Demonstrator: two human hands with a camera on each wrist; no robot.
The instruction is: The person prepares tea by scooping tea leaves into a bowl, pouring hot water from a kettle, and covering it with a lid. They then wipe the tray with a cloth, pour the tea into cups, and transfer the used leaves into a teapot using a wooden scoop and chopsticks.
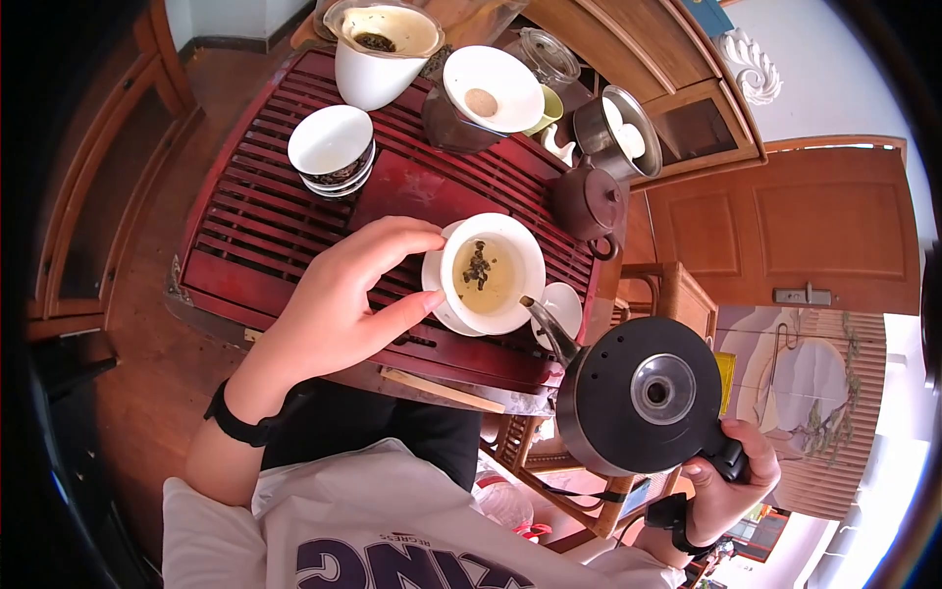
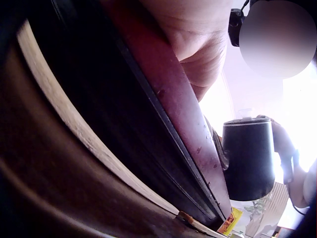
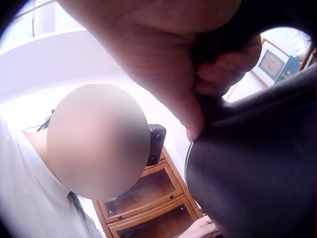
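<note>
A black kettle (image 1: pixel 628 412) with a thin curved spout is held by its handle in my right hand (image 1: pixel 736 471). The spout tip reaches the rim of a white lidded-tea bowl (image 1: pixel 535 260), a gaiwan holding pale liquid and dark tea leaves. Under the bowl lies a white saucer (image 1: pixel 434 270). My left hand (image 1: pixel 353 294) is at the bowl's left side, thumb and index finger spread apart at the saucer and bowl edge. A small white lid (image 1: pixel 561 312) lies beside the bowl, partly behind the spout. In the right wrist view, fingers (image 3: pixel 225 74) curl round the kettle handle.
The red slatted tea tray (image 1: pixel 255 211) carries stacked white cups (image 1: pixel 332 142), a white vessel with a strainer (image 1: pixel 378 74), a white strainer bowl (image 1: pixel 515 88) on a dark pitcher, and a brown teapot (image 1: pixel 579 201). Behind stands a metal pot (image 1: pixel 594 128).
</note>
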